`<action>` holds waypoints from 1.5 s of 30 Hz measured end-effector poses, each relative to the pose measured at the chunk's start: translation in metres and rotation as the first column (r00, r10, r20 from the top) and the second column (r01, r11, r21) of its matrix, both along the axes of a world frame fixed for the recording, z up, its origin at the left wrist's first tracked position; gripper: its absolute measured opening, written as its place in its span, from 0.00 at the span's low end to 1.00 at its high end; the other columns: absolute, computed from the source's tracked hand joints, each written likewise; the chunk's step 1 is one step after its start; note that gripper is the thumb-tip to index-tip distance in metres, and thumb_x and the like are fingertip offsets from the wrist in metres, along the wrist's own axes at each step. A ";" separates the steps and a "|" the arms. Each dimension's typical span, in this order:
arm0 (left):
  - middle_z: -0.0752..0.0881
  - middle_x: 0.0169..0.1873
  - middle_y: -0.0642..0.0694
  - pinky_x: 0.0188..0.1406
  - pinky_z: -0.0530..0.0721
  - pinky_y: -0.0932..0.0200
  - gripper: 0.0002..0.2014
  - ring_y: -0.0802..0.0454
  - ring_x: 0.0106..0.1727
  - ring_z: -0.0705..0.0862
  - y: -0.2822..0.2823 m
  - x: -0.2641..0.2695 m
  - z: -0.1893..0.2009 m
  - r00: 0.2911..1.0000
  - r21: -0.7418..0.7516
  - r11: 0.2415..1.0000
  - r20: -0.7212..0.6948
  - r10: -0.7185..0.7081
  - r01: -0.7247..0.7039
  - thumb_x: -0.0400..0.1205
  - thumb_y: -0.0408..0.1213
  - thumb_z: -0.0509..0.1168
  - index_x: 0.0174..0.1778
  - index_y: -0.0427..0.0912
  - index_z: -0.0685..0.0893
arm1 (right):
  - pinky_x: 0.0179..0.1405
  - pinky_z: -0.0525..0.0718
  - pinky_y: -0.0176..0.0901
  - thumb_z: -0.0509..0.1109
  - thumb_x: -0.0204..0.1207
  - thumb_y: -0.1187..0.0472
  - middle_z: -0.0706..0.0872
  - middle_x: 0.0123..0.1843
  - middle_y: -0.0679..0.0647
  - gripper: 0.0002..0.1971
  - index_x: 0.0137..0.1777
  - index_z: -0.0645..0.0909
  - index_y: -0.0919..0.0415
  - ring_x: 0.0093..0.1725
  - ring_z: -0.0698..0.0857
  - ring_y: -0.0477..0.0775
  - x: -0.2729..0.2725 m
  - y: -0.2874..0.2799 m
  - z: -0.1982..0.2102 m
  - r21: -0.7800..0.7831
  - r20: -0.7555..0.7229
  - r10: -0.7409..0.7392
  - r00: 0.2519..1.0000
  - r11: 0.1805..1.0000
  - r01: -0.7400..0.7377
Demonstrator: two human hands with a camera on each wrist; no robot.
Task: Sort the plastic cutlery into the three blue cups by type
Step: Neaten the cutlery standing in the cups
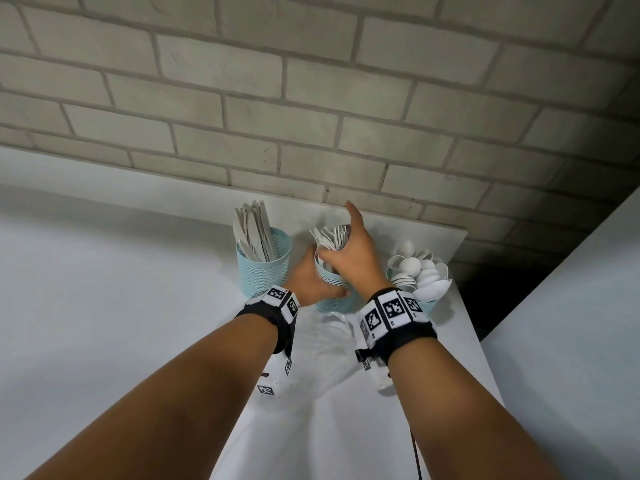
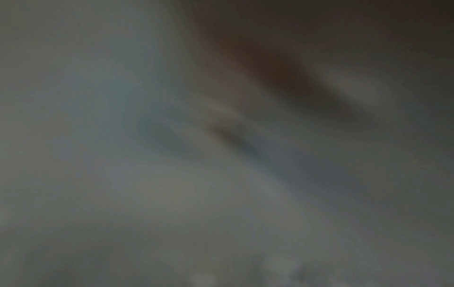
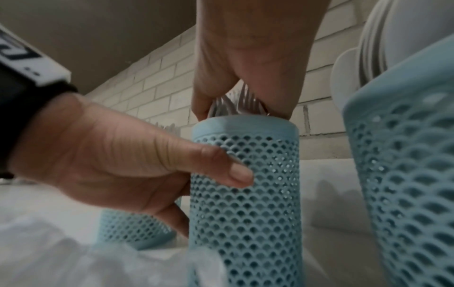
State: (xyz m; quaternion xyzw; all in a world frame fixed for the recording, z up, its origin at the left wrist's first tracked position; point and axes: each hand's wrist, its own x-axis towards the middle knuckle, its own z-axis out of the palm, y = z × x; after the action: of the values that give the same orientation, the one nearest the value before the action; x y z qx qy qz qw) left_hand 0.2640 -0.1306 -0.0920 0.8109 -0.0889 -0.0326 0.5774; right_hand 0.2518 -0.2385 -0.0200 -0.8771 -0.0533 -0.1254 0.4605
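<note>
Three blue perforated cups stand on a white table by the brick wall. The left cup holds knives, and the right cup holds spoons. My left hand grips the middle cup from its left side, thumb across the front. My right hand is on top of that cup, with thumb and fingers closed round the heads of the forks standing in it. Its index finger points toward the wall. The left wrist view is a blur.
A crumpled clear plastic bag lies on the table just in front of the middle cup. The brick wall runs close behind the cups. The table's right edge is just past the spoon cup, with a dark gap and another white surface beyond.
</note>
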 end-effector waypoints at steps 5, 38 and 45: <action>0.82 0.62 0.51 0.65 0.81 0.48 0.54 0.55 0.63 0.82 -0.001 -0.001 0.000 1.000 -0.007 1.000 -0.005 -0.028 0.028 0.53 0.40 0.83 0.75 0.46 0.62 | 0.64 0.78 0.43 0.79 0.67 0.61 0.73 0.65 0.55 0.43 0.79 0.60 0.49 0.60 0.75 0.45 -0.007 0.000 -0.002 0.237 0.157 -0.083 0.984 0.971 0.044; 0.76 0.56 0.49 0.56 0.74 0.62 0.46 0.53 0.57 0.77 0.002 -0.013 0.009 0.992 0.044 0.992 0.045 0.114 -0.116 0.62 0.35 0.82 0.71 0.39 0.61 | 0.55 0.83 0.44 0.79 0.65 0.65 0.75 0.60 0.53 0.48 0.80 0.55 0.45 0.57 0.79 0.51 0.013 0.018 -0.001 0.242 0.167 -0.105 0.980 0.968 0.063; 0.73 0.56 0.54 0.54 0.73 0.67 0.49 0.57 0.58 0.75 0.003 -0.014 0.011 0.995 0.026 0.995 0.042 0.092 -0.093 0.63 0.35 0.81 0.75 0.39 0.59 | 0.68 0.74 0.38 0.85 0.59 0.55 0.63 0.75 0.56 0.59 0.82 0.45 0.45 0.73 0.69 0.52 0.005 0.017 -0.009 0.272 0.175 -0.159 0.972 0.956 0.107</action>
State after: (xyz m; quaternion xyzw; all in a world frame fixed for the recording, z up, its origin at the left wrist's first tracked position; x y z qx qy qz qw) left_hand 0.2497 -0.1276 -0.0811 0.8227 -0.0629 0.0096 0.5650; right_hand 0.2571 -0.2219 -0.0286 -0.7941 -0.0219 -0.2473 0.5547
